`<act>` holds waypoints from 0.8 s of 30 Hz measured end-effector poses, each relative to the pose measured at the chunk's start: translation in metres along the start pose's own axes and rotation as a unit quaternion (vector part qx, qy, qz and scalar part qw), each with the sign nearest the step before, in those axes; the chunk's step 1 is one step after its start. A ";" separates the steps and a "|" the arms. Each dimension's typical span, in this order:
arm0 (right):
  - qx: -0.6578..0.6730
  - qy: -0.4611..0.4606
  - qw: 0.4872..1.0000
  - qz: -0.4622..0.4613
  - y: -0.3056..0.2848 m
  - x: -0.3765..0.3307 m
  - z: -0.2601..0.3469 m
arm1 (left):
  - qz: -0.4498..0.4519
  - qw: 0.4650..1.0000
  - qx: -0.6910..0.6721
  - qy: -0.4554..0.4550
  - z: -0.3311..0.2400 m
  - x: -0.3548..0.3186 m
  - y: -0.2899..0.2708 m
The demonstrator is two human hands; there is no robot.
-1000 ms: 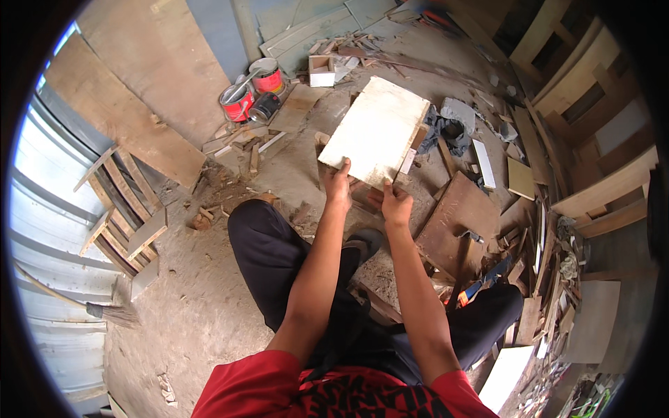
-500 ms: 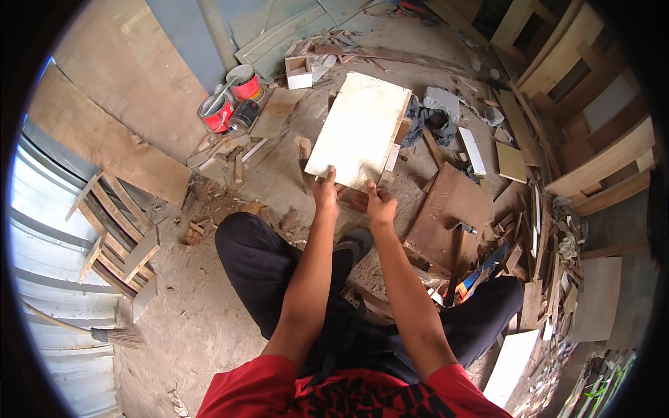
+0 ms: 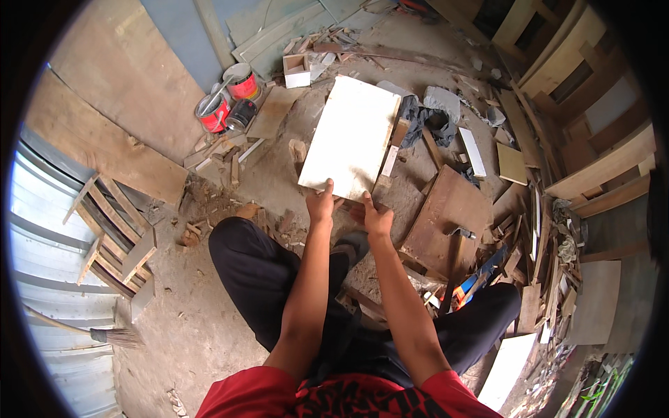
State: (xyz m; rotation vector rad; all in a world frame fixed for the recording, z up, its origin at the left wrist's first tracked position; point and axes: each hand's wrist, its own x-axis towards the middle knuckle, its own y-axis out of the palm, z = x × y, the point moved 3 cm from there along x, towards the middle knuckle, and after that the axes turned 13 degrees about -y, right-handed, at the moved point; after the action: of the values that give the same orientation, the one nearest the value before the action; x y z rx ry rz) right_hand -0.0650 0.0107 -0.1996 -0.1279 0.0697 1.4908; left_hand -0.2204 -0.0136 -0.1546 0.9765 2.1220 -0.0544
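Observation:
Both hands grip the near edge of a white rectangular board (image 3: 352, 136), held out in front of me over the floor. My left hand (image 3: 321, 205) is closed on its near left corner, thumb on top. My right hand (image 3: 375, 216) pinches the near right corner the same way, its fingers partly hidden underneath. Wooden pieces (image 3: 398, 136) show beyond the board's right edge; whether they are joined to it I cannot tell. To the right a hammer (image 3: 456, 261) leans across a brown wooden panel (image 3: 446, 219).
Red paint cans (image 3: 213, 113) stand at the back left near a small white open box (image 3: 297, 71). A slatted wooden piece (image 3: 115, 237) and a broom (image 3: 115, 336) are on the left. Dark plastic (image 3: 439, 124) lies beyond the board; wood scraps (image 3: 550, 279) pile up along the right.
The board has come slightly nearer and to the left, with both hands still on it. It looks a little less tilted.

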 end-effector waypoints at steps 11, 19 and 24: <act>0.119 -0.053 0.990 0.045 0.004 -0.024 0.023 | 0.098 0.988 -0.023 0.113 0.003 0.028 -0.014; 0.171 -0.089 0.981 0.038 0.008 -0.026 0.018 | 0.124 0.985 -0.034 0.116 0.004 0.038 -0.019; 0.121 -0.075 0.989 0.050 0.007 -0.037 0.035 | 0.089 0.981 -0.054 0.165 0.003 0.029 -0.018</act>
State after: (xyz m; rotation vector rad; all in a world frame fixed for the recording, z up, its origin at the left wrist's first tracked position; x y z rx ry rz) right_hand -0.0761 -0.0214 -0.1607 0.1860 0.1352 1.5755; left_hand -0.2416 -0.0093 -0.1810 1.1690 2.2944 0.3291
